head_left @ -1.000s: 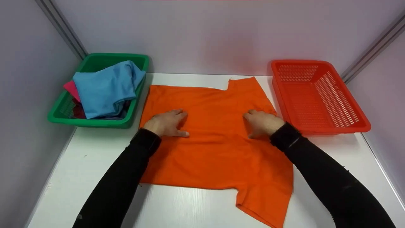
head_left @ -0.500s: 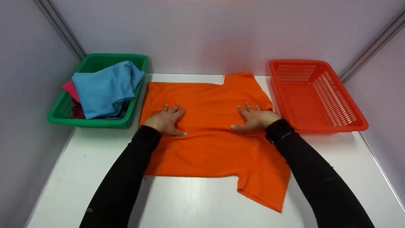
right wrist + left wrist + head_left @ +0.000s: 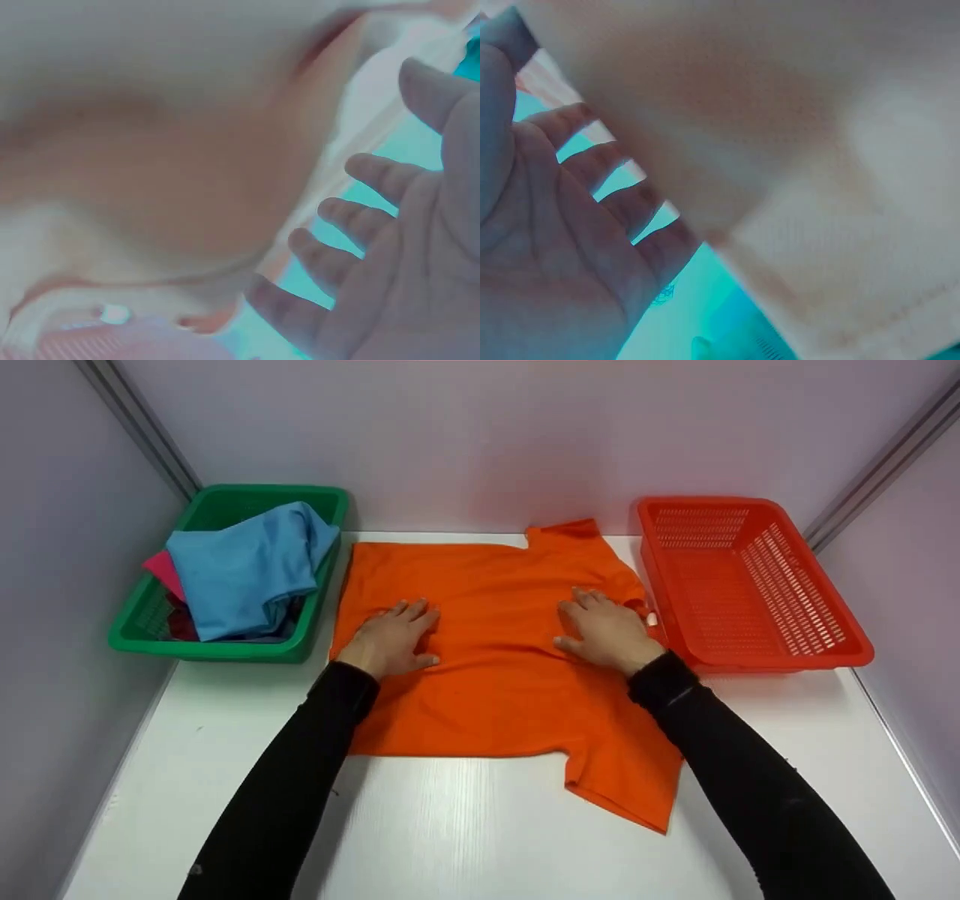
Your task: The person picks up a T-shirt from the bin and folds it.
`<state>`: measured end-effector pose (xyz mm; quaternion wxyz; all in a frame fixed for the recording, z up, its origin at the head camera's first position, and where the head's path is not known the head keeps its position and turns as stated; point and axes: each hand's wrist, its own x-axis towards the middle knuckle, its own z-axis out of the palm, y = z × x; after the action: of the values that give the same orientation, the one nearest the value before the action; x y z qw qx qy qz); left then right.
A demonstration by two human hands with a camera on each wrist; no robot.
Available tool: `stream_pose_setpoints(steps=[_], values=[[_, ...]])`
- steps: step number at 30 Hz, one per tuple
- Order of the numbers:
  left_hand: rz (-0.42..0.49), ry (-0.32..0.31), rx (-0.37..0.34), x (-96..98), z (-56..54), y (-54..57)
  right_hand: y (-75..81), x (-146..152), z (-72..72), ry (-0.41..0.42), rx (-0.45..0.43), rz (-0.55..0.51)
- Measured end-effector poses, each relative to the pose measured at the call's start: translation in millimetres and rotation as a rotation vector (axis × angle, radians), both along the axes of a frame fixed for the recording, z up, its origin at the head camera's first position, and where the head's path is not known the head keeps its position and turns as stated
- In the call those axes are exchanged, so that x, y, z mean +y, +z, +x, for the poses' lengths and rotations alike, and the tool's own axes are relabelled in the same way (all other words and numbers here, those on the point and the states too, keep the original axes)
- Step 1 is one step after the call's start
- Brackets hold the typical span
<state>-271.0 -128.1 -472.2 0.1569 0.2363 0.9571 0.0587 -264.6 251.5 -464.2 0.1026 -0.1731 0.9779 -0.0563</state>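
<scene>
An orange T-shirt lies spread sideways on the white table, its hem toward the left and its neck toward the right. My left hand rests on the hem half, fingers stretched out over the cloth. Near the collar, my right hand lies on the shirt with its fingers extended. A small white label shows at the neck, beside that hand. Both wrist views have distorted colours; there the left palm and right palm appear with fingers spread, fingertips at the pale-looking cloth.
At the back left, a green basket holds a blue cloth with pink and dark red cloths under it. A red basket stands at the back right, close beside the shirt's collar. Walls enclose the table's back and sides.
The shirt has slid away from me, toward the back wall, with both hands on it. My right hand's fingers, bent a second ago, have straightened.
</scene>
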Motion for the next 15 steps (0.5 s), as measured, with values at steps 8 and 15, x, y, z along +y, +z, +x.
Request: stream_pose_setpoints(steps=[8,15], values=[[0.108,-0.156,0.129,-24.6,63.7,4.5,4.8,-0.3,88.9,0.151,0.136,-0.008],[0.174,-0.294,0.083,-52.4,102.9,-3.7,-8.0,0.1,145.8,0.194,0.06,-0.046]])
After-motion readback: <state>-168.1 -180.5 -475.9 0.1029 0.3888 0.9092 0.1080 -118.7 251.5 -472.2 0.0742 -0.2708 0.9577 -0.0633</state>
